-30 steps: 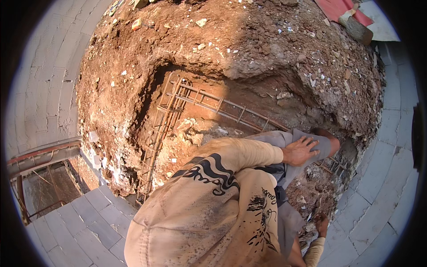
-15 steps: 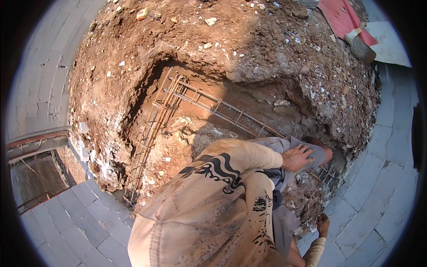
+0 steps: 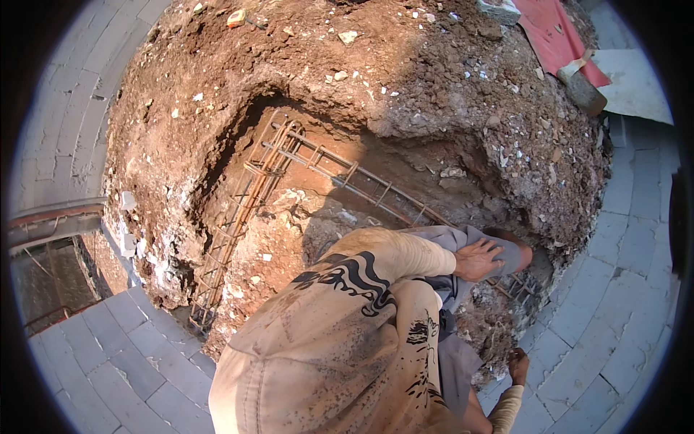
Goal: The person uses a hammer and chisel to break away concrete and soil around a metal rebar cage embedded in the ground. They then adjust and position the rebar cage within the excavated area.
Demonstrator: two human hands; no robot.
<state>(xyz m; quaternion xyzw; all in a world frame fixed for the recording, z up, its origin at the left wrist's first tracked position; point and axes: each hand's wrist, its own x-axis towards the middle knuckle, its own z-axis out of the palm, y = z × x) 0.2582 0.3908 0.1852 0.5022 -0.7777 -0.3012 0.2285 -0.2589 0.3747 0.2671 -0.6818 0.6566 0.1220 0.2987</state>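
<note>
My left hand (image 3: 477, 259) lies palm down, its fingers spread over the knee (image 3: 510, 253) of my bent leg in grey trousers. Its arm wears a stained beige sleeve (image 3: 405, 249) with black print. Lower right, my right hand (image 3: 517, 365) hangs beside the pit's edge above the grey paving, fingers curled; whether anything is in them is too small to make out. Beyond my left arm, a long rebar cage (image 3: 361, 181) runs along the trench and meets another rebar cage (image 3: 235, 224) at a corner. My leg partly hides the first cage.
Rough brown soil (image 3: 325, 43) with white chips surrounds the trench. A yellow-orange tape measure (image 3: 236, 18) lies at the far left. Far right are a red sheet (image 3: 553, 36), a grey-brown block (image 3: 584, 94) and a pale board (image 3: 636, 87). Grey paving (image 3: 123, 354) borders an opening (image 3: 58, 282) at left.
The view has shifted slightly, so the far things sit a little lower and the near-left ones further left. My left hand stays on the knee; my right hand holds nearly the same place.
</note>
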